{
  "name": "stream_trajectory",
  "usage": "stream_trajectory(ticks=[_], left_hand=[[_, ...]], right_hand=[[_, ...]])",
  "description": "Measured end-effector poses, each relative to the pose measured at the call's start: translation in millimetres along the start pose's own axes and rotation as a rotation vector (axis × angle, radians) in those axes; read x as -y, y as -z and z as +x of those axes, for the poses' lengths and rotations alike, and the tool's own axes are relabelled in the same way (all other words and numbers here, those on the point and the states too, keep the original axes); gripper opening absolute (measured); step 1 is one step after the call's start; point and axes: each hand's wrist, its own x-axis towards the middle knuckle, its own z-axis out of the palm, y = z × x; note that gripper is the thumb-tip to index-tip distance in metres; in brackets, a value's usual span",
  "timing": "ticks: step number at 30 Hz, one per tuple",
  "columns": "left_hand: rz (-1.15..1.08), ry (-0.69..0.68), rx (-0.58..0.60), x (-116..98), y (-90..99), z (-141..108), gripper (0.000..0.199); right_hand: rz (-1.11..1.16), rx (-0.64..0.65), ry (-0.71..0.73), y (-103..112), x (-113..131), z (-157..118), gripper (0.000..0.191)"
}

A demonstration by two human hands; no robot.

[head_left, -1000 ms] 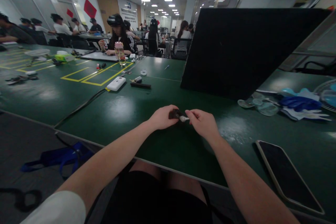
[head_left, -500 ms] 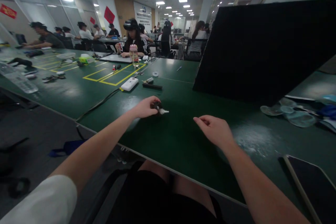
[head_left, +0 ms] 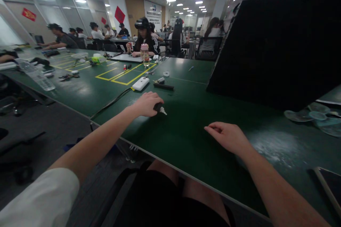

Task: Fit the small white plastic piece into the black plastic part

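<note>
Dark bottle [head_left: 158,107] with white nozzle, gripped in left hand [head_left: 148,104], tilted.

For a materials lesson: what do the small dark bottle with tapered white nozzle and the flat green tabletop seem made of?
Dark bottle: dull, mostly hidden; perhaps plastic. White nozzle: opaque, matte; probably plastic. Green tabletop: satiny laminate, perhaps; light reflects softly.
</note>
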Motion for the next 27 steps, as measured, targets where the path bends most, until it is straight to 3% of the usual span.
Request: stream_trajectory(ticks=[4, 10, 12, 15, 20, 27], left_hand=[[-0.145, 0.117, -0.099, 15, -6.7, -9, 0.055], [-0.939, 0.648, -0.435, 19, -42.9, -1, 0.053], [-1.079, 0.722, -0.46, 11, -52.1, 11, 0.052], [-1.09, 0.703, -0.437, -6, -59.6, 32, 0.05], [-1.129, 0.618, -0.335, -52, -67.0, 68, 0.051], [-1.674, 0.524, -0.136, -171, -77.0, 104, 0.045]], right_hand=[[0.028, 0.02, -0.01, 0, -1, -1, 0.038], [0.06, 0.015, -0.025, -2, 1, -1, 0.037], [0.074, 0.022, -0.027, -1, 2, -1, 0.037], [0.08, 0.021, -0.031, 1, 3, -2, 0.038], [0.051, -0.101, -0.013, 2, 6, -4, 0.045], [0.022, -0.199, -0.056, -6, 15, -11, 0.079]])
